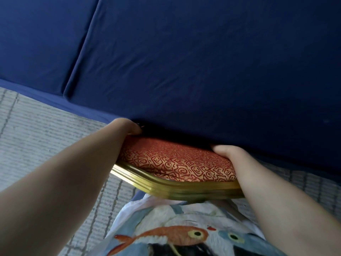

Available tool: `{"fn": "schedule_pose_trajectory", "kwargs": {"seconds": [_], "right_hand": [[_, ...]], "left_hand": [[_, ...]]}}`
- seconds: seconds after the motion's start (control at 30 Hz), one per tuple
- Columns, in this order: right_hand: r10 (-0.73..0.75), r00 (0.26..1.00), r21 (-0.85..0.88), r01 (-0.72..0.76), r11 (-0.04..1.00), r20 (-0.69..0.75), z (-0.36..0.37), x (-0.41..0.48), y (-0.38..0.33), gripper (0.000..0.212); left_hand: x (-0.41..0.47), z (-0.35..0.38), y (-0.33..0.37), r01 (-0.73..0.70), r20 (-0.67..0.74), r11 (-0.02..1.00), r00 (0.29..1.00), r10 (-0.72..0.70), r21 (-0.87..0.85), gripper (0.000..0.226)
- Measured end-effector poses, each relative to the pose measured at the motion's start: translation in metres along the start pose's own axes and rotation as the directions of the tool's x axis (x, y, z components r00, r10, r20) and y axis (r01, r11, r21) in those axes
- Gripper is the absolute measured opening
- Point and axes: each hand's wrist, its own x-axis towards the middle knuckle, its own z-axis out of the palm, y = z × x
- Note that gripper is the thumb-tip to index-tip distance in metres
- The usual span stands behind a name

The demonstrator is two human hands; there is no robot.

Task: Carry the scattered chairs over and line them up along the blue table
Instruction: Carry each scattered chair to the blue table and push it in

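Observation:
A chair [177, 161] with a red-and-gold patterned cushion and a gold metal frame shows in the lower middle, its far part tucked into the shadow under the blue table [203, 61]. My left hand [127, 127] grips the chair's left edge, fingers curled over it. On the right edge, my right hand [230, 154] holds the cushion side with its fingers wrapped out of sight. The chair's legs are hidden.
The blue cloth covers the table and hangs to the floor; a seam [79, 52] runs between two table sections at the left. Grey striped carpet [36, 130] lies on both sides. My printed shirt [184, 230] fills the bottom edge.

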Motion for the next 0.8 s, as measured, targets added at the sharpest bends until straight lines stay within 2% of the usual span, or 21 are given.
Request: {"fn": "schedule_pose_trajectory", "kwargs": {"seconds": [0.13,0.27,0.37,0.47,0.53,0.57,0.67,0.73,0.8], "right_hand": [[-0.041,0.997,-0.016,0.042,0.999,0.059,-0.001,-0.023,-0.005,0.050],[-0.071,0.991,-0.029,0.075,0.997,0.110,-0.006,-0.066,-0.009,0.039],[-0.108,0.991,-0.089,0.115,0.989,0.081,-0.009,-0.106,-0.012,0.045],[-0.149,0.989,-0.138,0.145,0.980,-0.017,-0.005,-0.144,-0.011,0.048],[-0.216,0.971,-0.145,0.201,0.969,-0.101,0.003,-0.157,-0.007,0.056],[-0.249,0.957,-0.128,0.231,0.965,-0.149,0.008,-0.160,-0.004,0.059],[-0.374,0.879,-0.066,0.372,0.926,-0.297,0.026,-0.168,0.006,0.055],[-0.470,0.801,-0.080,0.477,0.876,-0.370,0.037,-0.177,0.010,0.052],[-0.555,0.716,-0.109,0.568,0.816,-0.423,0.047,-0.184,0.017,0.058]], "left_hand": [[-0.016,0.005,-0.006,-0.010,0.008,0.998,1.000,0.010,-0.055,0.055],[-0.070,0.006,0.009,-0.037,0.009,0.998,0.999,0.038,-0.044,0.061],[-0.098,0.008,0.020,-0.060,-0.022,0.997,0.998,0.059,-0.038,0.065],[-0.129,0.011,0.025,-0.073,0.020,0.995,0.997,0.074,-0.075,0.077],[-0.148,0.018,0.030,-0.133,-0.138,0.991,0.982,0.128,-0.029,0.066],[-0.155,0.024,0.033,-0.168,-0.245,0.986,0.956,0.162,-0.003,0.062],[-0.167,0.041,0.038,-0.258,-0.429,0.966,0.874,0.227,-0.015,0.049],[-0.171,0.050,0.036,-0.322,-0.601,0.942,0.773,0.203,-0.095,0.034],[-0.182,0.062,0.033,-0.397,-0.736,0.905,0.657,0.164,-0.152,0.028]]}}
